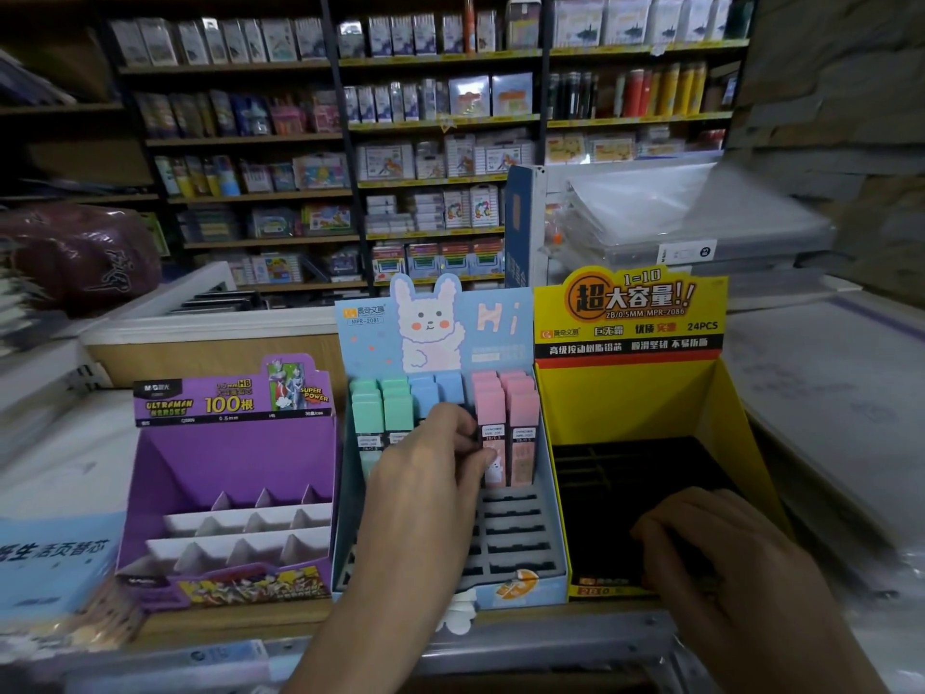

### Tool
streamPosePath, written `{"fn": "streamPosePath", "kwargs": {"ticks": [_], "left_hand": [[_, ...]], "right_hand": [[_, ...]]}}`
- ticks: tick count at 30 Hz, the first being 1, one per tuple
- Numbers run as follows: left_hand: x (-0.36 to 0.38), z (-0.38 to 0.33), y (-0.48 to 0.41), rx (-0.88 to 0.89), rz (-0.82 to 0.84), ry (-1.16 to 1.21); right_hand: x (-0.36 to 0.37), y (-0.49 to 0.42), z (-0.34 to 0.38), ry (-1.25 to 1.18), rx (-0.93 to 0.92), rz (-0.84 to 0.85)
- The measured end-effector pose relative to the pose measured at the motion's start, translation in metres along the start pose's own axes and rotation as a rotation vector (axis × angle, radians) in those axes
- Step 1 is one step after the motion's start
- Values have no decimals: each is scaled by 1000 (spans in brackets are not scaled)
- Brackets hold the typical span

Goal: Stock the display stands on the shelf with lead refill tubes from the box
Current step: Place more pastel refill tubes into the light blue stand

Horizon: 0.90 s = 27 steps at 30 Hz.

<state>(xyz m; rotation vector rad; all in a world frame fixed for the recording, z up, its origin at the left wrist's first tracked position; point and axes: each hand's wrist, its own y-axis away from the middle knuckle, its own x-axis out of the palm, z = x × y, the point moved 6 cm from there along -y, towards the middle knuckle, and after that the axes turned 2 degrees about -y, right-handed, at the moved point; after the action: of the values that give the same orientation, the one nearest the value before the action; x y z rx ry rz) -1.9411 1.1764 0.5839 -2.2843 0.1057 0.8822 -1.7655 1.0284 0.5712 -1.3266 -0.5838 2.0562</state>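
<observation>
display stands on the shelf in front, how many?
3: purple stand on the left, blue stand in the middle, yellow stand on the right, side by side. None seems hidden.

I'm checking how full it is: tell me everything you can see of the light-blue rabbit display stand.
The rabbit stand is light-blue cardboard, upright on the shelf between a purple stand and a yellow stand. Its back card shows a white pixel rabbit and "Hi". Green, blue and pink tubes fill the rear rows; the visible grey slots in front are empty. The left hand reaches in, fingers curled at the pink tubes.
</observation>
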Motion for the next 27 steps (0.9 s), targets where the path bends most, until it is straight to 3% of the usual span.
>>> {"fn": "streamPosePath", "kwargs": {"ticks": [6,13,17,22,27], "left_hand": [[-15,-9,14,7,-67,8],[-24,-33,56,-31,-1,165],[-26,-31,93,-82,26,208],[-29,-2,145,-170,73,246],[-27,47,201,-263,191,274]], "right_hand": [[1,-2,-1,-15,2,10],[-24,13,22,-273,-105,-173],[-20,39,23,-356,-119,-46],[13,87,17,-453,14,164],[40,139,17,-388,183,170]]}}
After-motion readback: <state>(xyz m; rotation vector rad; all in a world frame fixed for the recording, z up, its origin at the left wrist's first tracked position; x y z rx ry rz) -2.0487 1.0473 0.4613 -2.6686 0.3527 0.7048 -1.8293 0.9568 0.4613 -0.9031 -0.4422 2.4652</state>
